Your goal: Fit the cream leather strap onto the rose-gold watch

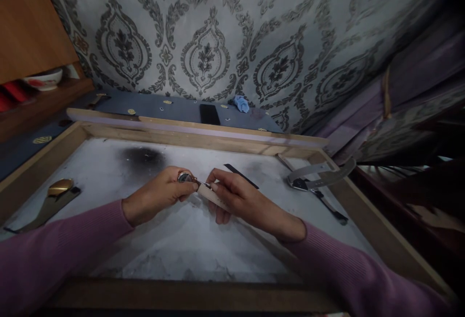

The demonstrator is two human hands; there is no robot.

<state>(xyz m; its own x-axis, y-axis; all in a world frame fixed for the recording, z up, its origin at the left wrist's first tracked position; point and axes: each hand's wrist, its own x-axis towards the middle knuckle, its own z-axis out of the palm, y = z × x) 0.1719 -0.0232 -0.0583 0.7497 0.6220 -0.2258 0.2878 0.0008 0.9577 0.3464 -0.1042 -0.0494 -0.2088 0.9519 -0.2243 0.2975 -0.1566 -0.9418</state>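
Note:
Over the middle of a white-bottomed wooden tray [174, 285], my left hand [160, 193] is closed around a round wristwatch [186, 177], its dial facing up between thumb and fingers. A pale strap [214, 197] runs from the watch toward the right. My right hand [241, 193] is closed on that strap, thumb and forefinger pinching near a small metal piece that looks like a buckle. Its lower fingers curl beneath the strap. Just behind the right hand, a dark flat strip [241, 175] lies on the tray floor.
A gold-faced watch [60, 187] lies at the tray's left. On the right rests another watch with a grey strap [300, 183]. Beyond the raised rim, a black phone [209, 114] and a crumpled blue item [241, 104] lie on blue patterned cloth. A bowl [45, 80] sits on a shelf.

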